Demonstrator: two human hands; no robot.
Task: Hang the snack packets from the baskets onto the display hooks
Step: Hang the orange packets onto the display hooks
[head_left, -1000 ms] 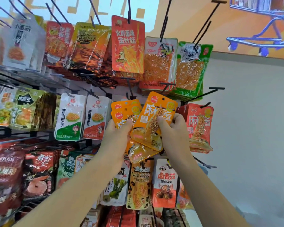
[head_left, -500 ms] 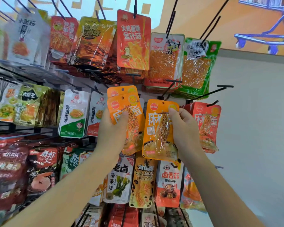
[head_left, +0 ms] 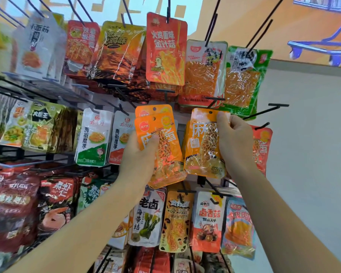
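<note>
Two bare hands raise glossy orange plastic snack packets to a black wire display rack crowded with hanging pouches. The left hand grips a small stack of orange packets, thumb pressed across the front one; at least two show, fanned and slightly tilted. The right hand pinches a single orange packet by its upper right edge, thumb on the front and fingers curled behind. The pouch is held upright, long axis vertical, with its round punched hole at the top.

A black wire hook with a short crossbar tip juts out just above and slightly right of that hole, apart from it; the hole does not appear to be threaded yet. On this evidence the right hand is the nearer to the hook, and the coming move calls for lifting the hole to the tip, then pushing the packet back along the wire, away from the person.

More orange shows behind the single packet; whether it is hung or held cannot be told. A red-orange packet of similar print hangs just beside the right hand.
</note>
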